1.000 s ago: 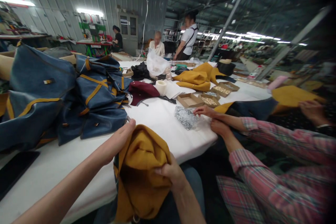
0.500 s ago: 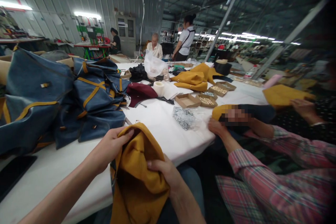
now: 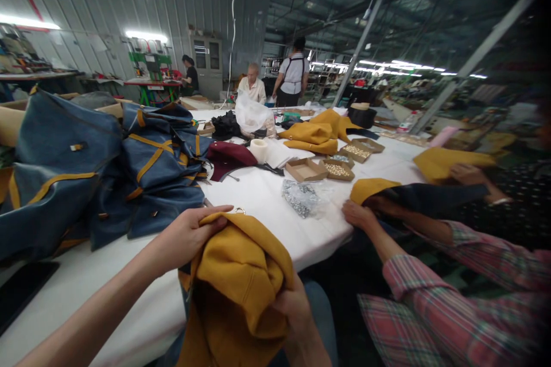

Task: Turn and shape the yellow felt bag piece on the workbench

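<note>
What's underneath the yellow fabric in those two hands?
A strip of blue fabric shows along the yellow fabric's left edge, and a metal ring pokes out at its top. Jeans show beside it. Whatever lies within the folds is covered.

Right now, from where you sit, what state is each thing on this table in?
Left hand: gripping the fabric's top
Right hand: gripping the fabric's lower side
Mustard fabric: bunched, held up
Denim bags: piled, lying on the table
Cardboard box: open, empty
Tray: open, full of metal studs
Plastic bag: lying flat, holding small metal parts
</note>
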A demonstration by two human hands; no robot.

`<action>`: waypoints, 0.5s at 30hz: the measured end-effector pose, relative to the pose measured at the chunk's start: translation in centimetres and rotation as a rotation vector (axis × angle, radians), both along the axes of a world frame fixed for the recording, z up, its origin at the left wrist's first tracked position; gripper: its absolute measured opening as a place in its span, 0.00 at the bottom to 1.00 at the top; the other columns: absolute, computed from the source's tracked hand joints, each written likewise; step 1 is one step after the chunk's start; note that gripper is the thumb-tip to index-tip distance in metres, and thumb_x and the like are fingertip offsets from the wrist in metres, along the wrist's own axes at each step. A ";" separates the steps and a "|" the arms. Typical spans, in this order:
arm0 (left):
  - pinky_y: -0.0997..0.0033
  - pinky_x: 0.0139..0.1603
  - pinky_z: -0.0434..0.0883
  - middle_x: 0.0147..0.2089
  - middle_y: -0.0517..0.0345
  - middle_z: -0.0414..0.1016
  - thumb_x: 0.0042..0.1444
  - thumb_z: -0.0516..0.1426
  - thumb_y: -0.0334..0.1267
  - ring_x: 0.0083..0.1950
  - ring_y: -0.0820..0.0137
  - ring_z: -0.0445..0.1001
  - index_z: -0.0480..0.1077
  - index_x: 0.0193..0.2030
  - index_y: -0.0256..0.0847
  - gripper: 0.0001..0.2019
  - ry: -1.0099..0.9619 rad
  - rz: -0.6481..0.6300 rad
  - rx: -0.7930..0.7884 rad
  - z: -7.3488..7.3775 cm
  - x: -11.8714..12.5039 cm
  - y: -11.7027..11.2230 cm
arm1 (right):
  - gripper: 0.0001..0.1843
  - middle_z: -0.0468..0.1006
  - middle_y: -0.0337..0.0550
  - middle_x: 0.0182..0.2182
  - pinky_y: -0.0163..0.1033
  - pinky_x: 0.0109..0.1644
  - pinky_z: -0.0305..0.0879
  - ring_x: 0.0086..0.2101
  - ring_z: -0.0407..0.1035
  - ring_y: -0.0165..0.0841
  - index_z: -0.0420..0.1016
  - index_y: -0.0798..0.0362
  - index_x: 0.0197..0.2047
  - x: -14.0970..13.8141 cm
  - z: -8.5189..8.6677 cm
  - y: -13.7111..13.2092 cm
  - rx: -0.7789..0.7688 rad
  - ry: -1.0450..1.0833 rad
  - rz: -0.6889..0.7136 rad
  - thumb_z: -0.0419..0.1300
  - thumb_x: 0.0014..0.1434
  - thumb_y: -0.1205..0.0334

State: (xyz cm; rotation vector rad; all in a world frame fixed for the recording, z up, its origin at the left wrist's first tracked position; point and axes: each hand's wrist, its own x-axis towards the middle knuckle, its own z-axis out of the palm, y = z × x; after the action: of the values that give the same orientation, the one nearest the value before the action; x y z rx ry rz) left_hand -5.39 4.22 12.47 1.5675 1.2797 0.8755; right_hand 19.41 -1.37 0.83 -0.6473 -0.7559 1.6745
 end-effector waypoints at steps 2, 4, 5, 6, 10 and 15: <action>0.58 0.64 0.76 0.62 0.52 0.88 0.68 0.65 0.67 0.64 0.48 0.82 0.85 0.63 0.49 0.29 0.076 0.031 0.009 -0.6 -0.2 0.3 | 0.34 0.90 0.51 0.49 0.54 0.57 0.81 0.52 0.83 0.55 0.89 0.47 0.56 -0.1 0.0 0.4 0.003 0.038 0.034 0.83 0.49 0.42; 0.58 0.57 0.77 0.54 0.51 0.89 0.67 0.66 0.68 0.57 0.48 0.84 0.85 0.58 0.45 0.29 0.066 0.078 -0.007 -1.2 -0.4 0.5 | 0.40 0.89 0.56 0.51 0.58 0.58 0.81 0.54 0.83 0.58 0.87 0.49 0.61 -0.5 1.0 0.8 0.011 0.087 0.105 0.70 0.59 0.27; 0.58 0.55 0.77 0.52 0.51 0.89 0.67 0.65 0.68 0.55 0.49 0.84 0.85 0.57 0.44 0.29 0.042 0.085 -0.018 -1.4 -0.5 0.6 | 0.42 0.89 0.57 0.51 0.58 0.58 0.81 0.54 0.83 0.58 0.86 0.50 0.63 -0.6 1.6 1.0 0.021 0.094 0.151 0.68 0.61 0.25; 0.59 0.54 0.77 0.52 0.51 0.89 0.68 0.65 0.67 0.55 0.50 0.83 0.85 0.57 0.44 0.29 0.010 0.084 -0.029 -1.4 -0.6 0.5 | 0.42 0.89 0.57 0.51 0.57 0.57 0.81 0.53 0.83 0.57 0.85 0.51 0.64 -0.7 2.2 1.2 0.031 0.088 0.207 0.70 0.60 0.28; 0.60 0.57 0.77 0.54 0.51 0.88 0.66 0.69 0.62 0.56 0.52 0.83 0.85 0.58 0.44 0.26 -0.214 0.047 -0.172 -0.8 0.1 -0.4 | 0.39 0.89 0.50 0.49 0.45 0.54 0.78 0.46 0.83 0.46 0.85 0.56 0.64 -0.2 3.4 1.2 0.046 -0.038 0.448 0.82 0.53 0.49; 0.61 0.49 0.79 0.48 0.46 0.88 0.56 0.77 0.57 0.48 0.53 0.85 0.85 0.52 0.39 0.26 -0.478 0.129 -0.327 -0.9 2.1 -1.0 | 0.26 0.89 0.44 0.47 0.38 0.51 0.76 0.43 0.81 0.38 0.89 0.55 0.57 1.4 3.6 1.5 0.073 -0.270 0.371 0.83 0.57 0.58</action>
State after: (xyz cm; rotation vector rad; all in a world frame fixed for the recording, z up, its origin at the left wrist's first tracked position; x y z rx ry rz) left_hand -3.32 3.24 11.62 0.9548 1.1121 0.9908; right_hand 20.84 0.10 4.47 -0.7221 -1.1820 1.9040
